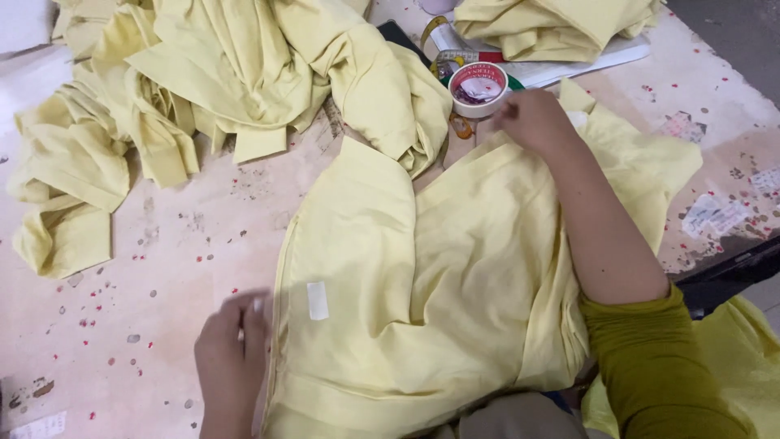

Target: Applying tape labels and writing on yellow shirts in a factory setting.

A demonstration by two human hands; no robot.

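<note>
A pale yellow garment (455, 276) lies spread on the worn table (162, 260) in front of me, with a small white label (317, 300) near its left edge. My left hand (231, 354) rests at the garment's left hem, fingers curled against the cloth edge. My right hand (532, 118) reaches across the garment to its far edge, fingers closed near a roll of tape (478, 88) with a red and white core. Whether the right hand grips the cloth or the roll is hidden by its own back.
A heap of the same yellow cloth (227, 81) fills the far left of the table. Folded yellow pieces (552, 24) sit on white paper at the far right. A measuring tape (443, 45) lies behind the roll. The table is speckled with red dots and paper scraps (711, 215).
</note>
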